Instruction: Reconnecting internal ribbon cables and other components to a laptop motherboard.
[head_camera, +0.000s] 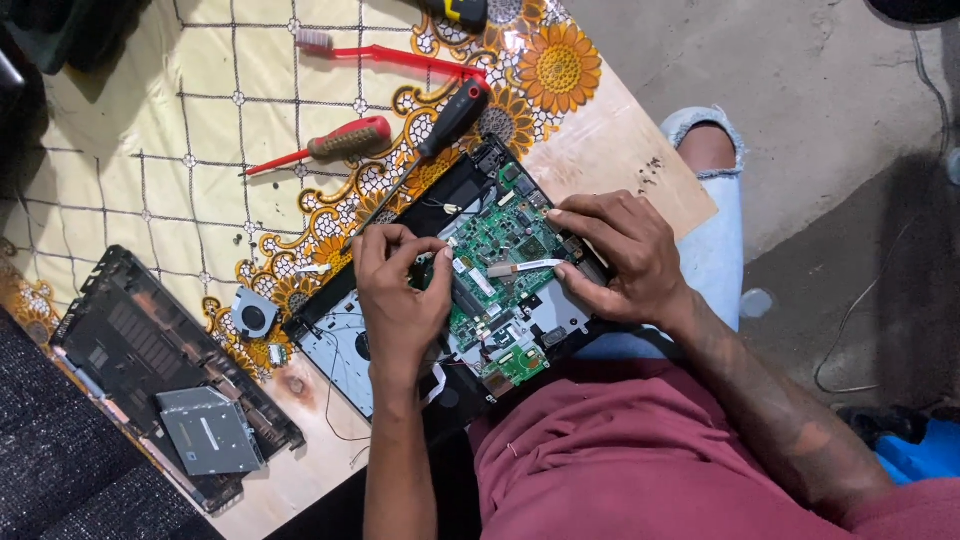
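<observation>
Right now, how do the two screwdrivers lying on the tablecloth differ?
The red screwdriver has a red and tan handle and a red shaft; the black screwdriver has a black handle with a red cap and a dark shaft. The red screwdriver lies apart from the opened laptop; the black screwdriver's shaft reaches that laptop's edge. Both lie untouched on the tablecloth, tips pointing lower left.

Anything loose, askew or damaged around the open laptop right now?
A white ribbon cable lies loose across the green circuit board, one end free. The cooling fan sits detached on the tablecloth. No visible damage.
</observation>
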